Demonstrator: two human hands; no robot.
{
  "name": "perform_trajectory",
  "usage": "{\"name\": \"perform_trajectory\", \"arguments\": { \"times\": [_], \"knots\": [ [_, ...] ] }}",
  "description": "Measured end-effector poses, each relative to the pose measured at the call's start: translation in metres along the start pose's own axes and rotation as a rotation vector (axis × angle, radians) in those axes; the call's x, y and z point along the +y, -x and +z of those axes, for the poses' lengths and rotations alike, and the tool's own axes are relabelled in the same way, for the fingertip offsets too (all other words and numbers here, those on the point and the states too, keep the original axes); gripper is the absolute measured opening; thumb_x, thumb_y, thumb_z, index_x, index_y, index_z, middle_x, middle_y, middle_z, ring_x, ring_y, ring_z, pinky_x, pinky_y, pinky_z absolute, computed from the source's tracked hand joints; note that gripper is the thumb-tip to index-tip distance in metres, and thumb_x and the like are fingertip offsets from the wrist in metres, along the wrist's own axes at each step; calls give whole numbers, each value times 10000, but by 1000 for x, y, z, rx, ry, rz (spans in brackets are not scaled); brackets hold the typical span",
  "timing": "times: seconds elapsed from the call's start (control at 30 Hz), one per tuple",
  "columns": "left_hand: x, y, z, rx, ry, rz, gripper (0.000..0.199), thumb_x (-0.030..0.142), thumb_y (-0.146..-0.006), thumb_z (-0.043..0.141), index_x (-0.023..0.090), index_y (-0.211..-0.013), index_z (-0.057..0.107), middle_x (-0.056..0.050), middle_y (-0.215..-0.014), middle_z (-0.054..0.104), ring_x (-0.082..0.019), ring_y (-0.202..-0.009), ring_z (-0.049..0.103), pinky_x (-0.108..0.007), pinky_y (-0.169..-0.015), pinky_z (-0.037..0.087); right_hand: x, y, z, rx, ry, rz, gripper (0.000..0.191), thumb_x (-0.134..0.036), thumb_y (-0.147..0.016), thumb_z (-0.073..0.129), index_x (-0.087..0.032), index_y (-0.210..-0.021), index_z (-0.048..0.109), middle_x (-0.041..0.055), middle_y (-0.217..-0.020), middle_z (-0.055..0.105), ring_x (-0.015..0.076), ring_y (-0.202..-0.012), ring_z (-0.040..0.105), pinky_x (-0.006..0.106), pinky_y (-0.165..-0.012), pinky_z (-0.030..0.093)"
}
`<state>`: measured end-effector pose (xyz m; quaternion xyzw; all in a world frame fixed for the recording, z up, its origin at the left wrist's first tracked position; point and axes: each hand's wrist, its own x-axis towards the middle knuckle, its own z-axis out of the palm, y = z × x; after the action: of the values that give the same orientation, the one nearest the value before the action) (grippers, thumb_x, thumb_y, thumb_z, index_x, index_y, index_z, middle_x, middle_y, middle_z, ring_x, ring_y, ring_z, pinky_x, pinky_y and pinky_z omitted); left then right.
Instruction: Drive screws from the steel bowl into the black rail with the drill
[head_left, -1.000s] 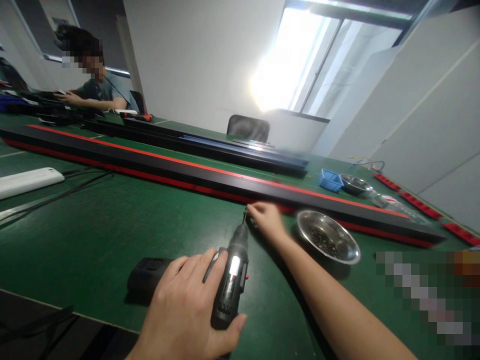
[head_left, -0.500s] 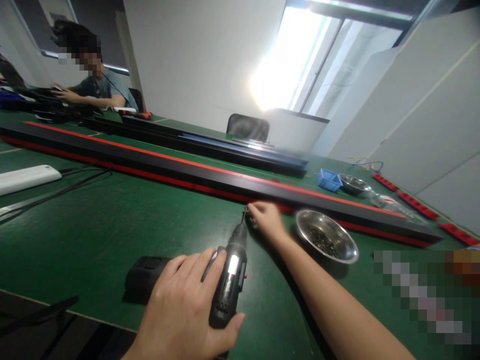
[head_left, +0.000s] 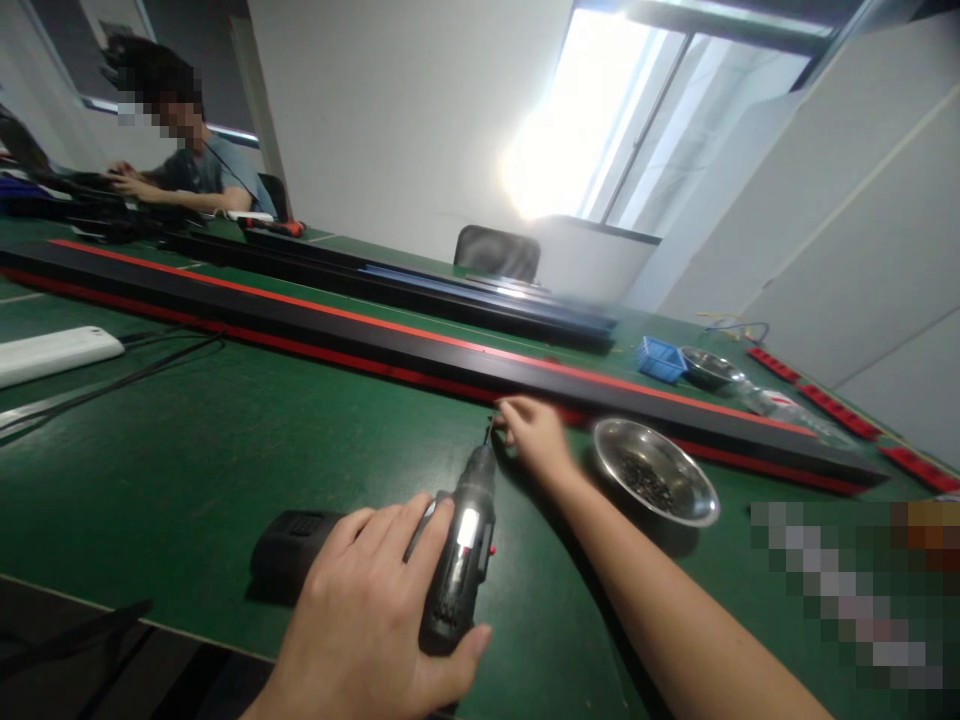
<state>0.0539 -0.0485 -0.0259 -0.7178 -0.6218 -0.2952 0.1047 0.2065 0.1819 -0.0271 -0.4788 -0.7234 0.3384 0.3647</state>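
A black cordless drill [head_left: 459,560] lies on its side on the green table, with my left hand [head_left: 375,590] wrapped around its grip. Its thin bit [head_left: 489,432] points away from me at the long black bar with red edges [head_left: 420,352]. At the tip of the bit, my right hand [head_left: 531,432] is closed in a pinch close to the bar's near side. Whatever its fingertips hold is too small to name. Right of that wrist stands a metal bowl [head_left: 694,485] with small dark pieces [head_left: 646,482], perhaps screws, in it.
Behind the bar lie more dark long profiles [head_left: 420,292], a blue basket [head_left: 660,360] and a second metal bowl [head_left: 709,368]. Red strips [head_left: 836,410] line the right side. A white device [head_left: 60,355] with black cables is at left. Another person [head_left: 202,170] sits at the far left.
My right hand has shifted very slightly away from me at the bit's tip. The drill and my left hand stay in place.
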Motion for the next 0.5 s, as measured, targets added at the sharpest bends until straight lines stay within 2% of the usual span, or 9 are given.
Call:
{"name": "perform_trajectory", "arguments": {
  "times": [0.07, 0.23, 0.33, 0.4, 0.5],
  "knots": [
    [0, 0, 0, 1, 1, 0, 669, 504, -727, 679, 211, -1326, 626, -65, -1281, 692, -290, -1110, 634, -465, -1000, 385, -3, 1, -1, -23, -54, -12, 377, -393, -922, 585, -125, -1107, 776, 89, -898, 780, 148, -580, 634, 270, -586, 481],
    [0, 1, 0, -9, 0, -7, 683, 507, -723, 683, 221, -1340, 620, -63, -1297, 687, -296, -1123, 632, -467, -1001, 386, -4, 2, -3, -75, -48, -31, 324, -372, -909, 618, -116, -996, 798, 90, -876, 782, 161, -605, 668, 289, -646, 507],
    [-1, 2, 1, -7, -1, -8, 687, 524, -725, 686, 226, -1340, 620, -66, -1300, 687, -300, -1127, 633, -474, -1001, 384, -2, 3, -1, -17, -5, -21, 316, -350, -914, 606, -130, -1042, 794, 90, -908, 789, 175, -645, 691, 302, -687, 523],
    [-2, 1, 2, -17, -10, -13, 703, 547, -728, 693, 230, -1351, 613, -69, -1311, 683, -308, -1136, 631, -486, -1002, 382, -4, 5, -2, 46, 67, -56, 289, -321, -909, 607, -152, -1050, 793, 90, -982, 794, 192, -747, 718, 310, -755, 531],
    [-3, -2, 4, -52, -32, -26, 740, 579, -740, 702, 233, -1385, 587, -76, -1333, 671, -323, -1152, 621, -512, -1011, 375, -16, 10, -12, 97, 214, -107, 243, -318, -907, 608, -189, -970, 803, 81, -1008, 795, 222, -899, 730, 317, -838, 515]
  ]
}}
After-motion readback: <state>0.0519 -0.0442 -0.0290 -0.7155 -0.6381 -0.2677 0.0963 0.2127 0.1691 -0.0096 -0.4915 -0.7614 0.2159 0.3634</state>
